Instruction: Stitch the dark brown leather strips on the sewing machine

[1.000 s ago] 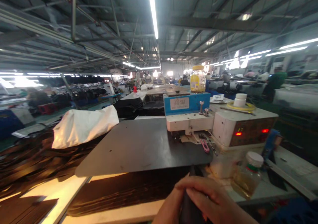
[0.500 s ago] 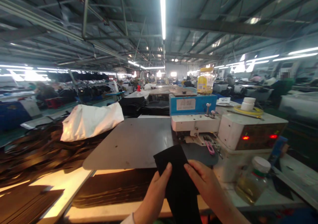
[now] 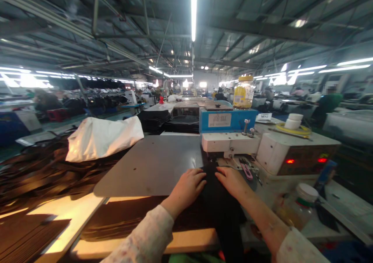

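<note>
A black fabric piece (image 3: pixel 217 200) lies on the grey machine plate (image 3: pixel 157 163) and hangs over its near edge. My left hand (image 3: pixel 188 187) rests on the fabric's left side with the fingers flat. On its right side my right hand (image 3: pixel 233 181) presses down, fingers stretched forward. Both hands sit just in front of the white and blue machine head (image 3: pixel 230 138).
A control box (image 3: pixel 297 154) with red lights stands at the right, a jar of liquid (image 3: pixel 300 204) below it. A yellow-lidded jar (image 3: pixel 244 92) tops the machine. Dark stacked pieces (image 3: pixel 37 169) and a white bag (image 3: pixel 101 136) lie at the left. Other workers stand far off.
My hands lifted the black fabric from below the table edge, carried it forward and laid it flat on the plate by the machine head.
</note>
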{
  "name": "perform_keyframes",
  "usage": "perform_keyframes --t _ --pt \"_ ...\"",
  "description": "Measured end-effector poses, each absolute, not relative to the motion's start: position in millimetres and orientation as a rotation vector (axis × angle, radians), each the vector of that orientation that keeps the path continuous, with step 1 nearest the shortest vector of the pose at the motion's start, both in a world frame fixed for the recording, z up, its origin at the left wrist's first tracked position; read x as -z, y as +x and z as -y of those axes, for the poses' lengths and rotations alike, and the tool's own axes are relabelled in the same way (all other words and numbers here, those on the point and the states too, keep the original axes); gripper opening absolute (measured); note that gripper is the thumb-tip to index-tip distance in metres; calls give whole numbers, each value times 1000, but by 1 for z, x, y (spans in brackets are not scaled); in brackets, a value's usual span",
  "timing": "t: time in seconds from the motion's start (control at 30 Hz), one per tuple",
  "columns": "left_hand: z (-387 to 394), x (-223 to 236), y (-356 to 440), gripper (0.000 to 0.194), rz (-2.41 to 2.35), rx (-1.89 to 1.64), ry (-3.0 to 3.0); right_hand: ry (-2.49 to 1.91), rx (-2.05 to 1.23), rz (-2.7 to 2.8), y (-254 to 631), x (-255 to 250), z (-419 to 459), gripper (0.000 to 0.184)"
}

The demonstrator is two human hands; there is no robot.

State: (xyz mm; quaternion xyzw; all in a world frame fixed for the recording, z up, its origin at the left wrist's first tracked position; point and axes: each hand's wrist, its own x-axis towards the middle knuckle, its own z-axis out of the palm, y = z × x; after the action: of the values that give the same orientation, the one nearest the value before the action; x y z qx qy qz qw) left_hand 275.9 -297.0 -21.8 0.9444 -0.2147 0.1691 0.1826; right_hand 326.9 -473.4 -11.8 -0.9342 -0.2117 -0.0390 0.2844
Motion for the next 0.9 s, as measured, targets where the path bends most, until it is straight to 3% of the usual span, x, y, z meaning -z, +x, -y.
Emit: perform_keyframes --t 0.3,0.63,0.9 --pt "301 16 289 28 618 -440 2682 -2606 188 552 338 9 461 30" --pt "300 18 292 29 611 -420 2673 -2438 105 437 357 23 465 32" --pt "299 20 296 28 647 -442 2679 -2524 273 640 349 19 461 31"
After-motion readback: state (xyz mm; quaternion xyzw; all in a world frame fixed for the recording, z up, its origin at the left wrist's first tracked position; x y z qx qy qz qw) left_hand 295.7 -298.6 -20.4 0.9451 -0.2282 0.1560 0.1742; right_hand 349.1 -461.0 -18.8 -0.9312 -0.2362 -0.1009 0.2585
